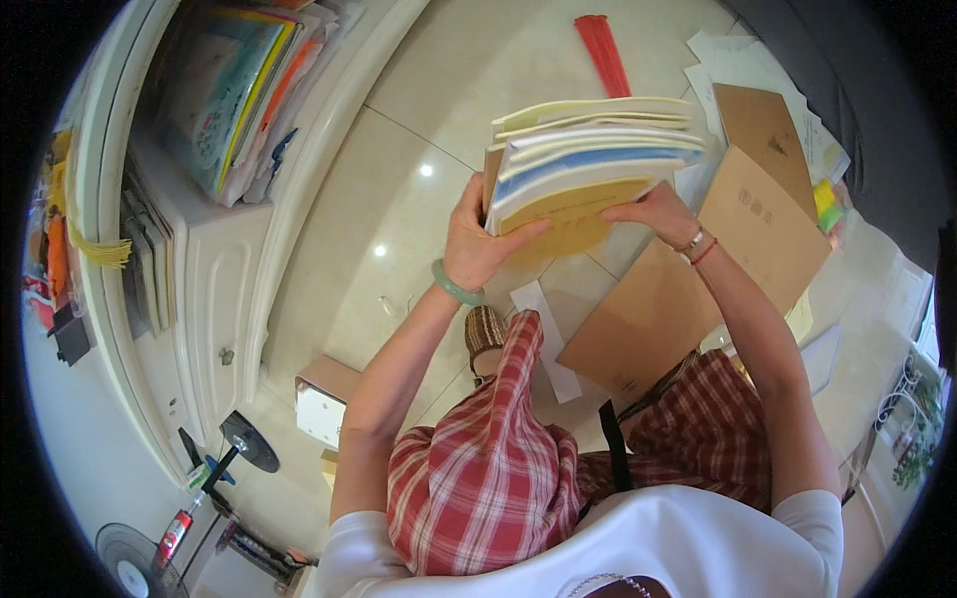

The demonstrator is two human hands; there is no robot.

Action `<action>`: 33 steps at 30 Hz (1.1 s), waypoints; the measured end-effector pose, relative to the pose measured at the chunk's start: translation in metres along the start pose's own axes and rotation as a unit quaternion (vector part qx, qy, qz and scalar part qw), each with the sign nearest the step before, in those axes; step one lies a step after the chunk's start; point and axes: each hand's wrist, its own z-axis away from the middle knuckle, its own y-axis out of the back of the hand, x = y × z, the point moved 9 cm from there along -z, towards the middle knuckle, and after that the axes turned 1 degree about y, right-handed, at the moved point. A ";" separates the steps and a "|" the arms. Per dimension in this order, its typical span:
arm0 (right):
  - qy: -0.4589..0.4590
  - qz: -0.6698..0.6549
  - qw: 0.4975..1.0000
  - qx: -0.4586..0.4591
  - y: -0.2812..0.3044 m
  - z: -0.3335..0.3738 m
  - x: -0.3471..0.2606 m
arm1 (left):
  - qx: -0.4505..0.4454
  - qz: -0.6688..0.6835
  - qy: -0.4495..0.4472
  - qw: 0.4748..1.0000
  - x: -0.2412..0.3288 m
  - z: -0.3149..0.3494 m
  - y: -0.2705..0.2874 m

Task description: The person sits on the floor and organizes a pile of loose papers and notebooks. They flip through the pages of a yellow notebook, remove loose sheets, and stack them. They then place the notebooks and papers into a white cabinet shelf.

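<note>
A thick stack of books or booklets (pixel 598 169) is held up in front of me, edges fanned slightly apart. Its nearest cover is yellow, with white, blue and cream layers behind. My left hand (pixel 477 239) grips the stack's left side, thumb across the yellow cover; a green bangle circles that wrist. On the right side, my right hand (pixel 660 214) pinches the stack with its thumb on the front. The fingers behind the stack are hidden on both sides.
Brown cardboard sheets (pixel 763 219) and white papers (pixel 726 55) lie on the tiled floor to the right. Far ahead is a red tassel-like bundle (pixel 604 58). At left, a white cabinet (pixel 224 289) holds upright folders (pixel 239 110). A dumbbell-like bar (pixel 219 468) stands lower left.
</note>
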 end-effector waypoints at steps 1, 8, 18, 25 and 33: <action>0.021 0.017 1.000 0.013 0.002 0.003 -0.012 | -0.011 -0.016 -0.015 1.000 0.010 -0.001 0.004; 0.273 -0.059 0.960 -0.014 -0.010 0.013 -0.082 | -0.081 -0.072 -0.109 0.988 0.023 -0.007 0.025; 0.299 0.246 0.921 0.054 -0.021 -0.011 -0.037 | -0.061 -0.234 -0.219 0.945 -0.018 -0.014 0.031; 0.147 0.087 0.985 -0.019 -0.021 -0.013 -0.013 | -0.042 -0.142 -0.122 0.982 0.006 -0.010 0.027; 0.120 0.124 0.982 0.078 -0.017 -0.027 -0.013 | 0.031 -0.076 0.018 0.997 -0.031 -0.021 0.041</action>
